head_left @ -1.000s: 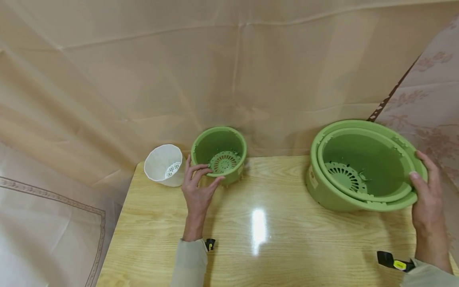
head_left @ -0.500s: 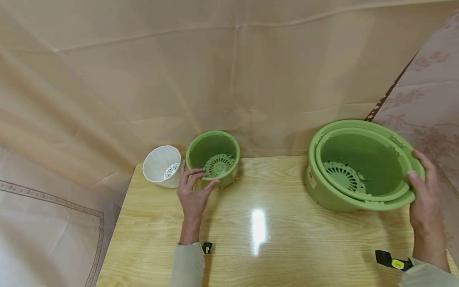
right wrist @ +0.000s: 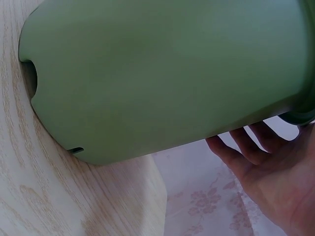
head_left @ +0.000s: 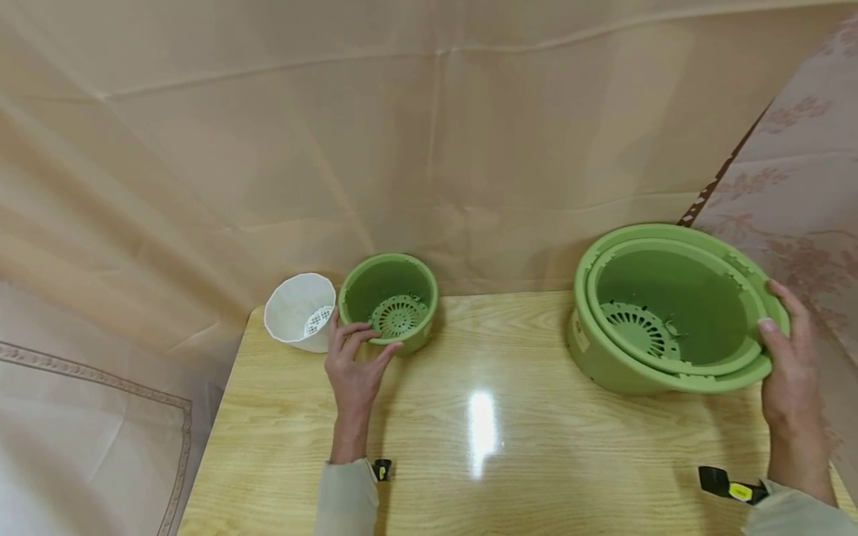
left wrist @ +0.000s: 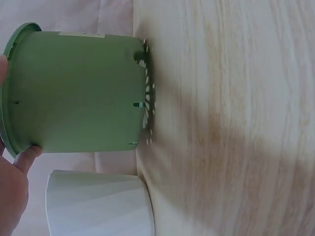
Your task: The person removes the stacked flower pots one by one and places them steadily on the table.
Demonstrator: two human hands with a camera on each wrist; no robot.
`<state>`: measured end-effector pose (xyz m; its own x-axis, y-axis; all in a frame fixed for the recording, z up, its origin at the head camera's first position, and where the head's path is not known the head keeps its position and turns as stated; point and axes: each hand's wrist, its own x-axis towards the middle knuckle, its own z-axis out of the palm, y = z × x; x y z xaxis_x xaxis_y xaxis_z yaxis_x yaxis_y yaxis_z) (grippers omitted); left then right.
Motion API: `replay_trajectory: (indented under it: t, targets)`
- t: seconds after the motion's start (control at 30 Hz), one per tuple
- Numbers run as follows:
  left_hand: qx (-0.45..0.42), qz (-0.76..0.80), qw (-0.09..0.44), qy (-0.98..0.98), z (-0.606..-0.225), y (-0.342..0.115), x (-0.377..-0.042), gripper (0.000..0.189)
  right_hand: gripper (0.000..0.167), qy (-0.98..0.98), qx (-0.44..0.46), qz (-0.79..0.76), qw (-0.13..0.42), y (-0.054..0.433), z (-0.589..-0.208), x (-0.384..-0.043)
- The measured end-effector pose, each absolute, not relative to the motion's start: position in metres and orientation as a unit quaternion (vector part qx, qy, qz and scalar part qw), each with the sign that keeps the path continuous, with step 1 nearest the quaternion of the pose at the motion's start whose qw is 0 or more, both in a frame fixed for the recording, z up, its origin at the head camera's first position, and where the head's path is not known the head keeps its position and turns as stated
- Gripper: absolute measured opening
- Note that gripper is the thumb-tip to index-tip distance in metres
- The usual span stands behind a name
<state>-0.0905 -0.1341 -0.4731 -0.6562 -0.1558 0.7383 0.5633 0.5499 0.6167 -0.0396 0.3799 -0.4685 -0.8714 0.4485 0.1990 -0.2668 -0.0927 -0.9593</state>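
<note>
My left hand (head_left: pixel 353 372) pinches the near rim of a small green plastic flower pot (head_left: pixel 398 316), with fingers reaching inside. Slots pierce its bottom, which sits right at the table in the left wrist view. A white faceted pot (head_left: pixel 295 313) stands just left of it, close to my fingers. On the right, my right hand (head_left: pixel 794 372) grips the rims of two nested green flower pots, thumb over the inner pot (head_left: pixel 710 313) and fingers round the outside of the larger outer pot (head_left: pixel 603 361). In the right wrist view, several fingertips press the outer wall (right wrist: pixel 162 88).
All the pots are along the back of a wood-grain table (head_left: pixel 556 461). A beige cloth (head_left: pixel 429 149) hangs directly behind them, and a floral cloth (head_left: pixel 804 193) hangs to the right. The table's left edge runs beside the white pot.
My left hand has drawn the small green pot left and a little nearer, closer to the white pot. My right hand keeps its grip on the nested pots, which stay in place.
</note>
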Motion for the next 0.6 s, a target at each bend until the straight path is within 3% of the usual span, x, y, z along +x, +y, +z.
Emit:
replay_trajectory:
  t: [0.6]
  targets:
    - [-0.103, -0.467, 0.389, -0.787, -0.4799, -0.1387, -0.0908, 0.038, 0.047, -0.611, -0.074, 0.749, 0.246, 0.3782, -0.4684, -0.0404]
